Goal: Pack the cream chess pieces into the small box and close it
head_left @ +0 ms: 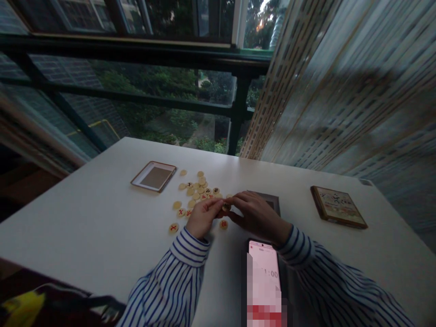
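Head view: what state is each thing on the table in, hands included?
Left hand: fingers pinched on a game piece.
Right hand: fingertips on the same game piece.
Game piece: held between both hands, just above the table.
Loose pieces: scattered flat on the white table.
Shallow tray: open, nothing in it.
Picture board: lying flat, face up.
Phone: screen lit.

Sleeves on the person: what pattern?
White with dark blue stripes on both sleeves, clearest in the head view.
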Demonstrator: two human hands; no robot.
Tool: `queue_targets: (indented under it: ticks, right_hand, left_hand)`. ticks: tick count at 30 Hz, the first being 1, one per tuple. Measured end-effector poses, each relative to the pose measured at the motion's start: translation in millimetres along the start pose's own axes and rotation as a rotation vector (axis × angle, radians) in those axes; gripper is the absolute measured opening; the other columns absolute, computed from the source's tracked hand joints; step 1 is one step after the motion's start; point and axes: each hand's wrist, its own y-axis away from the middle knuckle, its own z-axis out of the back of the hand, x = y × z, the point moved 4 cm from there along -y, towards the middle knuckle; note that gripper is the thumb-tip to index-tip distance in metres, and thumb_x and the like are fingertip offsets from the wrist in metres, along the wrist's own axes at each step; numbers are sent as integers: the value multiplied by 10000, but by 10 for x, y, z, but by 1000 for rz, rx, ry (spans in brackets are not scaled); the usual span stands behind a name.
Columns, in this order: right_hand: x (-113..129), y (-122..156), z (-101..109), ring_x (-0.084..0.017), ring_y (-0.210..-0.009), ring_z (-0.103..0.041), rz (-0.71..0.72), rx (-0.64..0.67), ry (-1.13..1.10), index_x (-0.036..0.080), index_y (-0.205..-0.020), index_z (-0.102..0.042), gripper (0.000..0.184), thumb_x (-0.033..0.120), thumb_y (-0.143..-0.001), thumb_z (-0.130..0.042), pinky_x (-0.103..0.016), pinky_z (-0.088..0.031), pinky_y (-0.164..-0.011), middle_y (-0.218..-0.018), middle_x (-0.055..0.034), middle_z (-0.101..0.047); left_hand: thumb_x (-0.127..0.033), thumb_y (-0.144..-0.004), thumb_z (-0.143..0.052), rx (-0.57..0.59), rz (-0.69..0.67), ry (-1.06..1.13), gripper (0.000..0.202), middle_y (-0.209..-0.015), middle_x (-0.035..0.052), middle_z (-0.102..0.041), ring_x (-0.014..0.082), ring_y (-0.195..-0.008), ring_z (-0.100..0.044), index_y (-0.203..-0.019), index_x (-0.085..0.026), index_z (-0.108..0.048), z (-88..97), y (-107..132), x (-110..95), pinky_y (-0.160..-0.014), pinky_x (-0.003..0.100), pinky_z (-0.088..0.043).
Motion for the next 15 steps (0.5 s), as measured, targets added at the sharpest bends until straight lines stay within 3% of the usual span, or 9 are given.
queue_targets:
  ticks: [7, 11, 15]
  right_hand:
    - [-11, -72, -36, -159, -811, -555, -9, 12, -30, 167, -965, -581, 178, 256, -815, -546, -286, -392, -733, -872, -67, -629]
    - [-75, -98, -72, -146, -759, -547, -41, 17, -19, 160, -936, -590, 160, 219, -794, -546, -266, -394, -699, -844, -63, -624]
    - [-136, -108, -155, -143, -770, -553, -66, 70, -1, 160, -940, -600, 163, 195, -796, -532, -261, -394, -713, -852, -63, -630]
  left_hand:
    - [-467, -664, -660, 4, -13, -48, 446, -758, 59, -693, 146, -650, -645, -931, -111, -635, 39, 25, -37, -672, 289, -520]
    - [-461, -696, -634, -127, -61, -115, 474, -821, 93, -702, 160, -689, -652, -1008, -106, -593, 215, 52, -116, -692, 309, -519]
    - [-454, -723, -602, -260, -181, -215, 454, -842, 93, -703, 171, -732, -652, -1025, -115, -572, 465, 100, -322, -708, 314, -516]
